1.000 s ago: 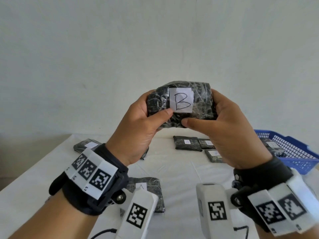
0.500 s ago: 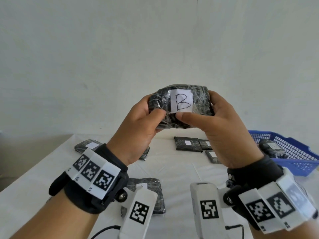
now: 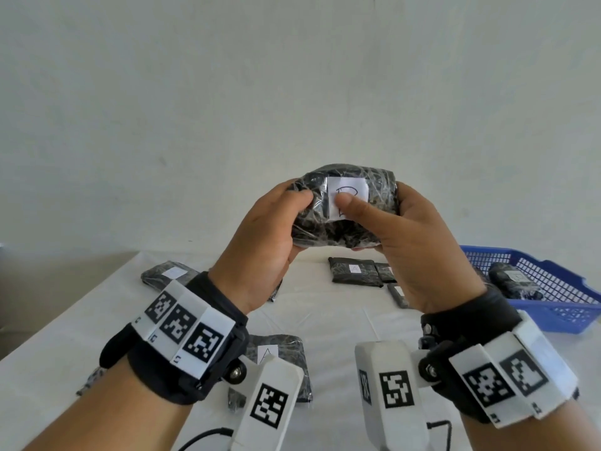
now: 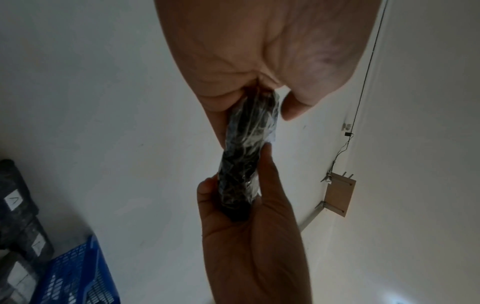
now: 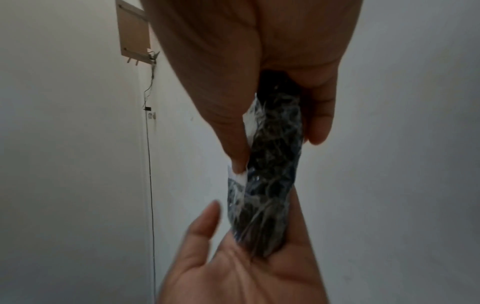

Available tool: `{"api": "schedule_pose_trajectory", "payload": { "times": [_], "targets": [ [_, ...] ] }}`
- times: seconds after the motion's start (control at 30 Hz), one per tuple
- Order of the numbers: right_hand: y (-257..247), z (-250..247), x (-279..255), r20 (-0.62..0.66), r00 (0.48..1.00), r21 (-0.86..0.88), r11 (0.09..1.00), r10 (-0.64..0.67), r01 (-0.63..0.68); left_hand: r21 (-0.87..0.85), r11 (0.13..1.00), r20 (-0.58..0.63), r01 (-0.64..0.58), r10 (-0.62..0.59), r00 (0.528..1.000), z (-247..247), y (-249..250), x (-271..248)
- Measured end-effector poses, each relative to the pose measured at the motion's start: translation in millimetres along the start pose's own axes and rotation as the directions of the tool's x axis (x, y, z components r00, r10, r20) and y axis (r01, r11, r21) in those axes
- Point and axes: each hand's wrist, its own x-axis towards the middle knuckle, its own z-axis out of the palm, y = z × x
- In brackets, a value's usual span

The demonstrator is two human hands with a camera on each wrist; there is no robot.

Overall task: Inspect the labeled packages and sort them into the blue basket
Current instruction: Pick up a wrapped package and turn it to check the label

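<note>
I hold a black plastic-wrapped package (image 3: 328, 229) up at chest height, above the table, with both hands. Its white label (image 3: 346, 190) bears a handwritten letter, partly covered by my right thumb. My left hand (image 3: 292, 206) grips the package's left end, thumb in front and fingers behind. My right hand (image 3: 357, 208) grips the right end the same way. The left wrist view shows the package (image 4: 246, 154) edge-on between the two hands, as does the right wrist view (image 5: 272, 174). The blue basket (image 3: 559, 307) stands at the table's right with one package (image 3: 512, 279) inside.
Several more black labelled packages lie on the white table: one marked A (image 3: 354, 271) at the back middle, one at the back left (image 3: 169, 273), one marked A (image 3: 276, 356) close in front under my wrists. A plain white wall stands behind the table.
The package has sunk slightly and tipped. My right thumb has slid up from below the label onto it, hiding part of the letter. My left thumb has moved up the front too.
</note>
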Motion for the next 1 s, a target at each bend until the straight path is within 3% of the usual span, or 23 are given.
{"api": "schedule_pose_trajectory", "payload": {
  "times": [0.2, 0.47, 0.63, 1.0],
  "targets": [
    [2.8, -5.9, 2.1, 0.080, 0.996, -0.101, 0.994, -0.034, 0.042, 0.039, 0.999, 0.018, -0.003, 0.002, 1.000, 0.6, 5.4, -1.7],
    [7.2, -8.2, 0.3, 0.083, 0.995, -0.222, 0.973, -0.050, 0.067, 0.033, 0.999, 0.030, 0.010, -0.011, 0.999, -1.3, 10.3, -1.3],
    [-1.7, -0.9, 1.3, 0.004, 0.997, -0.175, 0.982, 0.079, -0.077, 0.337, 0.933, 0.069, -0.129, 0.112, 0.991, 4.7, 7.0, -6.6],
    [-3.1, 12.8, 1.9, -0.214, 0.977, -0.239, 0.970, -0.015, -0.038, 0.333, 0.940, 0.161, -0.079, 0.025, 0.987, 2.4, 3.8, -7.8]
  ]
}}
